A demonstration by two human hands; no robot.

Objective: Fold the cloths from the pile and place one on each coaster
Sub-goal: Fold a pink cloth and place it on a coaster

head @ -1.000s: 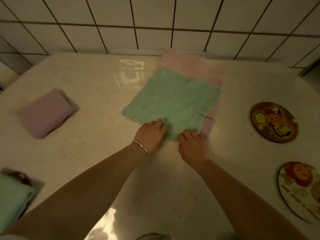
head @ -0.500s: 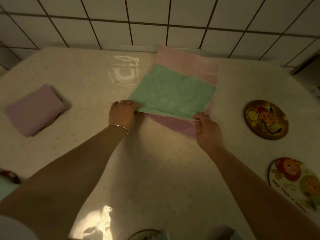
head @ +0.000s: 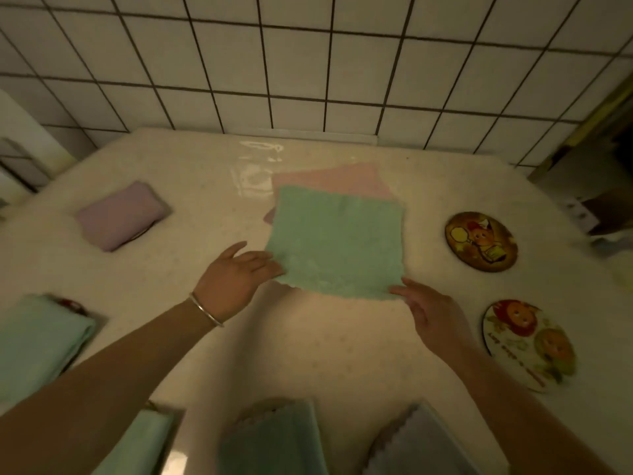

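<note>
With both hands pinching its near corners, left hand (head: 236, 275) and right hand (head: 430, 311), the green cloth (head: 337, 245) lies mid-counter over the pink pile (head: 330, 180), extending away; bare coasters (head: 481, 241) sit right, nearer the right hand.

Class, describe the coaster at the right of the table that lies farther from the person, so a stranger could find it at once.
Start at the tiled wall and come down to the pale table below it. On its right side lie two bare round coasters. The one meant is the dark coaster, nearer the wall; its brown-gold ground with a cartoon figure sets it apart from the white coaster nearer the person.
</note>
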